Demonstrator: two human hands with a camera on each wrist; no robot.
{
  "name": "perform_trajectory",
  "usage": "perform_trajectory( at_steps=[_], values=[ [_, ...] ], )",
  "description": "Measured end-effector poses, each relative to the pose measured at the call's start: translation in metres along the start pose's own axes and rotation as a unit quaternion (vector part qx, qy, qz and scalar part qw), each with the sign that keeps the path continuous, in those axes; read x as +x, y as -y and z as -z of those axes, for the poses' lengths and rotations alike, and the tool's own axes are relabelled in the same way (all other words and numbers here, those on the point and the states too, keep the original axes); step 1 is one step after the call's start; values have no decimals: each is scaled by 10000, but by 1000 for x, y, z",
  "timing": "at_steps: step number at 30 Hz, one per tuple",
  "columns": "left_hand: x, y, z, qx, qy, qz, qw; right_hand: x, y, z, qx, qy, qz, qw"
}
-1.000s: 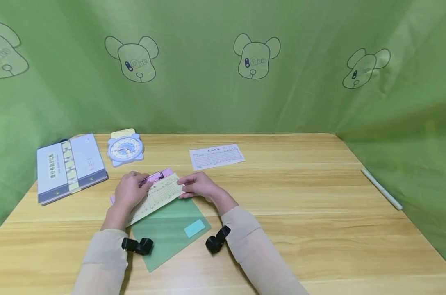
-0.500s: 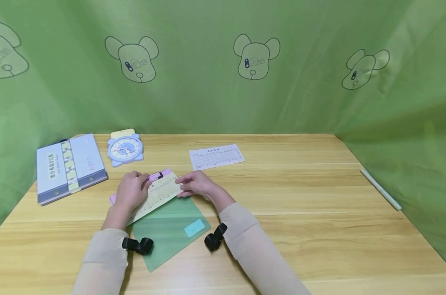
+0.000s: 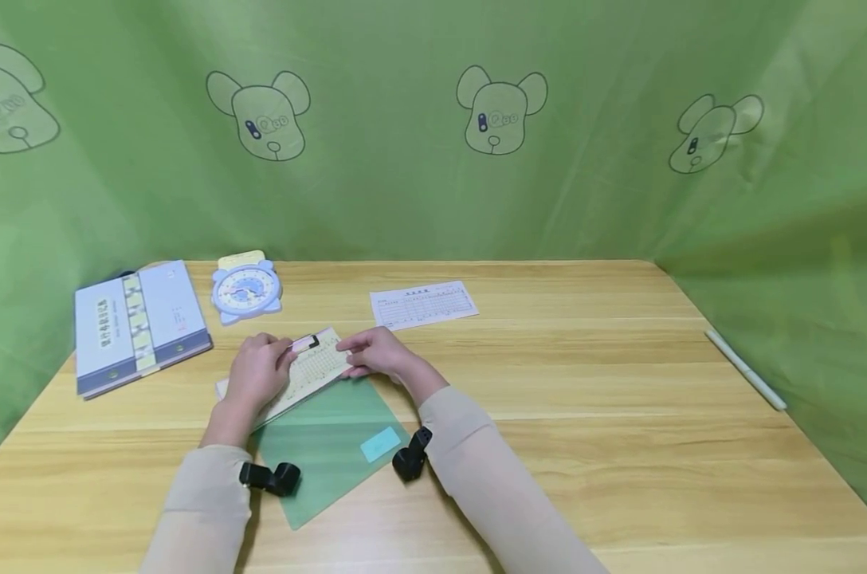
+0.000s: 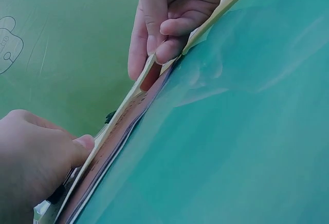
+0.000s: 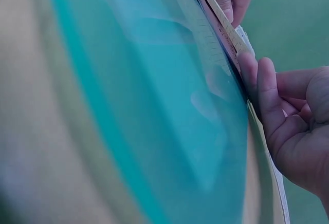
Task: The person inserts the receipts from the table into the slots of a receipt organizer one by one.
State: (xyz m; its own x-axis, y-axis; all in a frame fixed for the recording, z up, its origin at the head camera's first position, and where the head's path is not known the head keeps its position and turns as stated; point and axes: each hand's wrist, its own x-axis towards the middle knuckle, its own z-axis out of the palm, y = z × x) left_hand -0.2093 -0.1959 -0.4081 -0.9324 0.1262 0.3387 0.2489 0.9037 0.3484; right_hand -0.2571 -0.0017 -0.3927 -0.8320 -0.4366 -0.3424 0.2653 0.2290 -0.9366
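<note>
A printed cream paper form lies at a slant over a pale sheet in the head view, along the upper edge of a translucent green folder with a light blue label. My left hand holds the form's left part, thumb on top, beside a thin dark-ended clip. My right hand pinches the form's right end. In the left wrist view, the right fingers are at the edge of the layered papers, and a pinkish layer shows between them. The left hand's lower fingers are hidden.
A pale blue binder stands at the far left, beside a blue toy clock with a yellow card behind it. A white printed form lies at the back. A white pen-like stick lies near the right edge.
The right hand has moved slightly left, and the cream form has shifted up and left with it. The pink strip above the form now shows less and paler. The left hand stays in place.
</note>
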Motion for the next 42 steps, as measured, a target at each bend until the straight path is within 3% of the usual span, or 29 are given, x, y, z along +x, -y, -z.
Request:
perform_trajectory(
  at_steps=[12,24,31,42],
  values=[
    [0,0,-1,-63,35,100,9999,2,-2,-1,-161,-64,114,9998],
    [-1,3,0,-247,73,285,9993,-14,-7,14,61,119,292,9995],
    [-1,3,0,-342,56,326,9989,-27,-4,38,-50,64,475,9988],
    [-1,2,2,-461,124,485,9977,-34,-2,98,-501,-629,590,9950]
  ],
)
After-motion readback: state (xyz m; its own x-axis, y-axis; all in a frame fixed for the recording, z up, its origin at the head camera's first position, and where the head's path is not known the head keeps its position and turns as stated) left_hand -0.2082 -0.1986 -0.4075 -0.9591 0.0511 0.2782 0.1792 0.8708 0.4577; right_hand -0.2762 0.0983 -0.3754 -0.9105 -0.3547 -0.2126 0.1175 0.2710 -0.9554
